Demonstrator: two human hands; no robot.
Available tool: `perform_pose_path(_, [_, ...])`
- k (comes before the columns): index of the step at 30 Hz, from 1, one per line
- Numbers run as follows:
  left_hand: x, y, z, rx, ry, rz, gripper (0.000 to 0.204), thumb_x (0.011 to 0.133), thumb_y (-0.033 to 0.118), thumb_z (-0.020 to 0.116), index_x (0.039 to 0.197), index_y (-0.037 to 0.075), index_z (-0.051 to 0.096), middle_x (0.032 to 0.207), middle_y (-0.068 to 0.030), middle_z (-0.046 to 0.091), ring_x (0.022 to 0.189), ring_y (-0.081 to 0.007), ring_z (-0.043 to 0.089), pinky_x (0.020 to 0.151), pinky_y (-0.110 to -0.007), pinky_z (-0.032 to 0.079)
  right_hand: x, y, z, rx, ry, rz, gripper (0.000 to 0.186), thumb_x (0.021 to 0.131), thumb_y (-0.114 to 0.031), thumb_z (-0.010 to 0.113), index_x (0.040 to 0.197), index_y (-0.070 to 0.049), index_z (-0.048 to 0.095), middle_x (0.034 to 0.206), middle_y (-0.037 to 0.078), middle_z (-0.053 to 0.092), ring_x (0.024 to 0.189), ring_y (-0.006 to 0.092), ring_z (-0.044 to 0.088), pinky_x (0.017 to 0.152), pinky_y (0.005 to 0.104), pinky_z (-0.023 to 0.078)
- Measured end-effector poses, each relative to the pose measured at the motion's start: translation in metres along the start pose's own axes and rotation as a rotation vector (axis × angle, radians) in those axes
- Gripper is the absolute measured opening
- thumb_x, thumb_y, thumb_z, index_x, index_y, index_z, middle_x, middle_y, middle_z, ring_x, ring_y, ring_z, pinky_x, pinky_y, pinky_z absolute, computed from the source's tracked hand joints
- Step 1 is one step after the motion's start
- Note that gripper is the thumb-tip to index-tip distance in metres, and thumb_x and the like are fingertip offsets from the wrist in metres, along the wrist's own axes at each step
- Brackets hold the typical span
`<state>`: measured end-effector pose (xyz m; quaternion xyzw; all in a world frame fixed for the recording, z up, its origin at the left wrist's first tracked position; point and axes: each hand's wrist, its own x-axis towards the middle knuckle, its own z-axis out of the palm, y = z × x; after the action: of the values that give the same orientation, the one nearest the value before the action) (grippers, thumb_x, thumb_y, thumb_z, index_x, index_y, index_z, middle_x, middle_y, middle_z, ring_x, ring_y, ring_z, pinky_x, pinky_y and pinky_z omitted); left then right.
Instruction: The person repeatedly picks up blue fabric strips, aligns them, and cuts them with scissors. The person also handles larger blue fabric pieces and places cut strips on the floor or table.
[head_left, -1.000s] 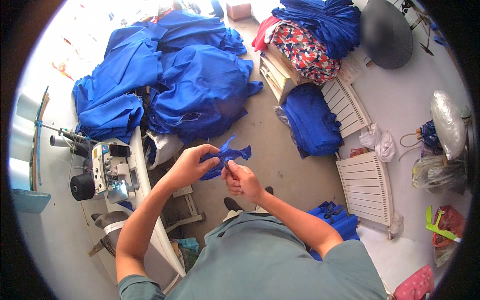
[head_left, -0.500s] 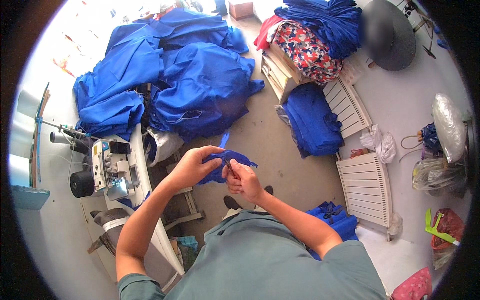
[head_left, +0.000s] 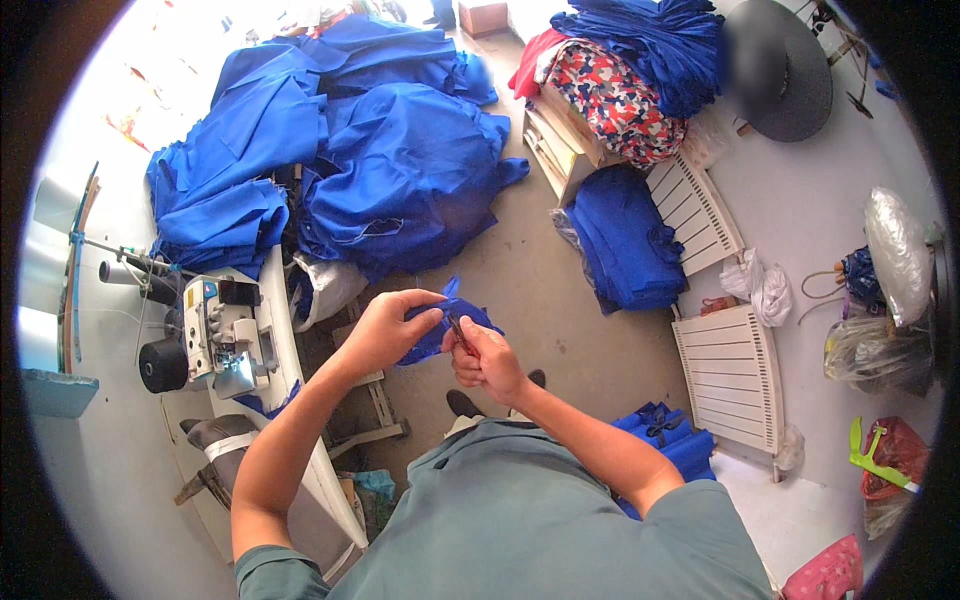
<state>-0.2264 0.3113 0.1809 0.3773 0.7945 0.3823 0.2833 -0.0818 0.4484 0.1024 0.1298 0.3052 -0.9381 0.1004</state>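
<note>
In front of my body, my left hand (head_left: 388,330) pinches a small piece of blue cloth (head_left: 425,345), its thumb and forefinger closed on the upper edge. The cloth hangs below and between both hands, and a narrow blue tip sticks up above the fingers. Close against it on the right is my right hand (head_left: 487,358), closed round small dark metal snips (head_left: 458,328). Their tip meets the cloth; most of the tool is hidden by my fingers.
An overlock sewing machine (head_left: 222,330) stands on a white table at the left, beside a black thread cone (head_left: 163,366). A large heap of blue fabric (head_left: 400,170) lies beyond. Folded blue cloth (head_left: 622,240) rests by white slatted panels (head_left: 728,380) on the right.
The blue cloth between my hands has shifted: its right end is drawn in and the upper tip is shorter. Both hands stay in nearly the same place.
</note>
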Motion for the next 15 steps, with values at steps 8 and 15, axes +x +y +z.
perform_pose_path(8, [-0.003, 0.005, 0.003, 0.006, -0.062, -0.025, 0.03, 0.094, 0.012, 0.066, 0.12, -0.002, 0.067, 0.095, -0.0116, 0.073, 0.089, -0.013, 0.064, 0.086, -0.033, 0.052, 0.0, 0.0, 0.0, 0.055, 0.023, 0.038, 0.049, 0.108, -0.046, 0.037, 0.091, -0.004, 0.057, 0.055, -0.006, 0.029, 0.043, 0.0072, 0.025, 0.043, 0.0255, 0.023])
perform_pose_path(15, [-0.002, 0.02, -0.001, -0.279, -0.184, -0.169, 0.044, 0.097, 0.015, 0.065, 0.139, 0.007, 0.058, 0.085, 0.0021, 0.067, 0.064, -0.0051, 0.051, 0.055, -0.024, 0.043, -0.001, -0.004, -0.004, 0.028, -0.042, 0.048, 0.046, 0.107, -0.045, 0.041, 0.088, -0.006, 0.056, 0.053, -0.007, 0.032, 0.041, 0.0069, 0.026, 0.041, 0.0255, 0.024])
